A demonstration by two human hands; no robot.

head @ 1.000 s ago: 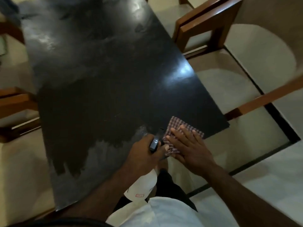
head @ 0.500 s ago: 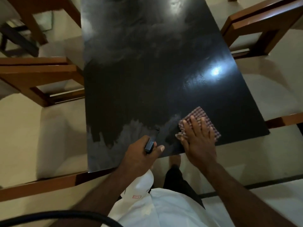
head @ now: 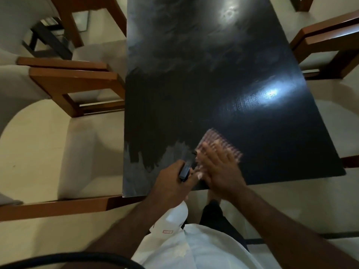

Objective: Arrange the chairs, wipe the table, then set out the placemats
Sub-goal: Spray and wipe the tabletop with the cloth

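Note:
The black table [head: 194, 94] fills the middle of the view, dull and smeared at its near left corner and far end. My right hand [head: 221, 167] lies flat on a red checked cloth [head: 215, 138] near the table's front edge, blurred by motion. Just left of it, my left hand [head: 172, 183] grips a white spray bottle [head: 172, 218] with a dark nozzle [head: 186, 167] that points at the table. Wooden chairs with pale seats stand along both sides: one chair [head: 77, 84] on the left, another chair [head: 328, 45] on the right.
A wooden chair rail [head: 58, 208] runs along the near left below the table's corner. A further chair rail [head: 351, 162] shows at the right edge. The floor [head: 301, 206] is pale tile with a dark line. A black cable [head: 68, 259] curves across the bottom left.
The view has swung so the table runs straight ahead. My right hand has slid the cloth left along the front edge, closer to the spray bottle. My left hand keeps its grip.

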